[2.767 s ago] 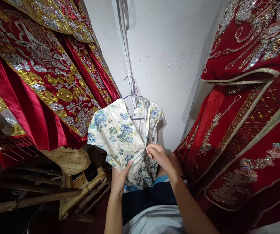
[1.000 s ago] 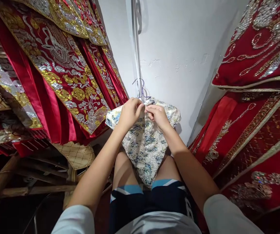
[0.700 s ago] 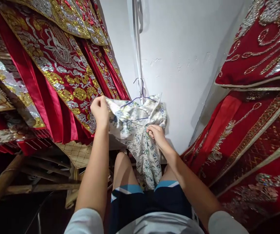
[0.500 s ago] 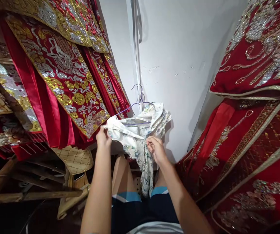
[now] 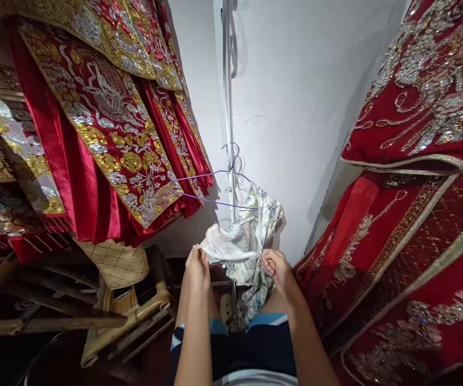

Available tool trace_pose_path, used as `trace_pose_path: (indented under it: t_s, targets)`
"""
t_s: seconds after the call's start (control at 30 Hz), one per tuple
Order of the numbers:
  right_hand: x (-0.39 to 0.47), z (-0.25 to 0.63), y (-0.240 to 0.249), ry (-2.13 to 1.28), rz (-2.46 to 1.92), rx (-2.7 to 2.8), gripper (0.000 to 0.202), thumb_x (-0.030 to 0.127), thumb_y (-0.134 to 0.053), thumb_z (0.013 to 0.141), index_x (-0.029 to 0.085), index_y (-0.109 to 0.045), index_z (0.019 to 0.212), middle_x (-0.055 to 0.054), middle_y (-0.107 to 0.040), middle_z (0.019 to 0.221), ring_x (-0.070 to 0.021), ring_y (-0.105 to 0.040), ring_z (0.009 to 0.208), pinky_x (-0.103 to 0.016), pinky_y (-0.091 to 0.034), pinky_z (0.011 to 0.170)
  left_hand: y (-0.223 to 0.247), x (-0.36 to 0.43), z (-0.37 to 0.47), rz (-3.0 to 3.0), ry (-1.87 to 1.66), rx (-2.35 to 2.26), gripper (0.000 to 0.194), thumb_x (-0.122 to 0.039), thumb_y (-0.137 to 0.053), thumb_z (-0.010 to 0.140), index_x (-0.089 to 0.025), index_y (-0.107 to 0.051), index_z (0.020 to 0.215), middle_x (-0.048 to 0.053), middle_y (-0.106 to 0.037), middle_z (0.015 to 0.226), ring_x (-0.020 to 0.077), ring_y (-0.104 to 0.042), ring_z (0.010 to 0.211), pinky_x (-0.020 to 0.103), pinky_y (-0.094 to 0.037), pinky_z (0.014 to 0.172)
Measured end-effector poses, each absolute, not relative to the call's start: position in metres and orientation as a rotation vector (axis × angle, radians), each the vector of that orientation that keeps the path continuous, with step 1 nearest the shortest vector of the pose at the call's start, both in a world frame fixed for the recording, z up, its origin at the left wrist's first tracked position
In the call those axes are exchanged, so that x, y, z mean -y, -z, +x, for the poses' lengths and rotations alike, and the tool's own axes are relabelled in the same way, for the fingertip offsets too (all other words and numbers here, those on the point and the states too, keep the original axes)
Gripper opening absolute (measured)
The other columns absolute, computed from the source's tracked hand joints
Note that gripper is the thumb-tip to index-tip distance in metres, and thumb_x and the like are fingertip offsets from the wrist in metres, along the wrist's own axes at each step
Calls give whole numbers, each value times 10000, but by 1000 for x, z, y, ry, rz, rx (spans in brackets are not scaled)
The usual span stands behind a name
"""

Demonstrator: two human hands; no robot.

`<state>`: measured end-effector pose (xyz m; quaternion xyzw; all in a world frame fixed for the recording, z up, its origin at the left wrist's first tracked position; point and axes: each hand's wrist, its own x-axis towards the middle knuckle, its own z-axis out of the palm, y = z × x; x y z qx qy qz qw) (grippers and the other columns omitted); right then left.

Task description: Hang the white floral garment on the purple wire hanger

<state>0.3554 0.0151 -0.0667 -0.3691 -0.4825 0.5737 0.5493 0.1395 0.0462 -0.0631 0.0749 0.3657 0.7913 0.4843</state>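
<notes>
the left hand (image 5: 199, 268) pinches an edge of a flowered shirt (image 5: 243, 271) between thumb and fingers, low and away from the rest of it; the right hand (image 5: 277, 268) is curled, fingertips gripping the shirt's other front edge. cloth sags between the two hands, its pale inner side partly showing, and the shirt's lower part hangs bunched between the person's bare knees. above, one shoulder of the shirt sits on the right end of a thin purple hanger (image 5: 223, 203), while the hanger's left end is bare. with the load on one side only, a downward tug could tilt the hanger or drag the last shoulder off; if either pinch slipped as well, the shirt could drop toward the floor, where a beige shoe (image 5: 226, 308) shows. pulling the hands apart might strain the thin cloth. the hanger's hook is up against a metal pole (image 5: 228, 107) by a pale wall (image 5: 295, 64); what it hooks onto is hard to tell. the bare end juts in front of a red embroidered costume (image 5: 106, 107), so a swing might catch its sequins. further right hangs another red, beaded costume (image 5: 396, 214).
</notes>
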Motion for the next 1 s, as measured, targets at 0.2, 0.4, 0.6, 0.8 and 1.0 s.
trace_pose_path:
  t_s: [0.2,0.4,0.6,0.8,1.0]
  targets:
    - [-4,358,57,-1450,-1108,1823,313,475,-631,854,171,-676,794,-22,-645,644,-133,-518,545,-261,-392,531,26,-19,158,626,-1836,-607,333,-427,-822,722,-159,-643,803,-8,-610,727,108,-582,652,205,-487,645]
    - [4,320,40,-1316,-909,1704,601,405,-824,686,219,-601,1212,-70,-671,1168,-264,-604,1095,-407,-468,973,1,21,182,1414,-1496,-766,262,-431,-646,900,-178,-661,835,29,-633,827,146,-576,758,235,-460,714]
    - [13,316,30,-1611,-889,1517,361,362,-722,784,214,-673,1110,-60,-717,1015,-257,-648,1001,-403,-489,948,-5,19,170,1869,-1157,-847,404,-474,-486,984,-247,-580,1305,91,-598,1298,236,-531,1230,341,-388,1059]
    - [-1,354,-26,-1898,-631,1827,349,362,-838,666,134,-699,891,-55,-719,847,-213,-668,806,-327,-536,759,24,-2,138,2060,-572,-883,785,-746,-140,934,-171,-673,903,82,-663,894,222,-589,855,346,-482,817]
    - [-20,381,-76,-1436,-810,1966,310,334,-805,695,133,-699,907,-43,-704,829,-179,-640,714,-268,-501,633,17,-14,71,2574,-98,-1243,589,-692,-465,884,-162,-634,693,76,-627,734,233,-569,798,346,-417,804]
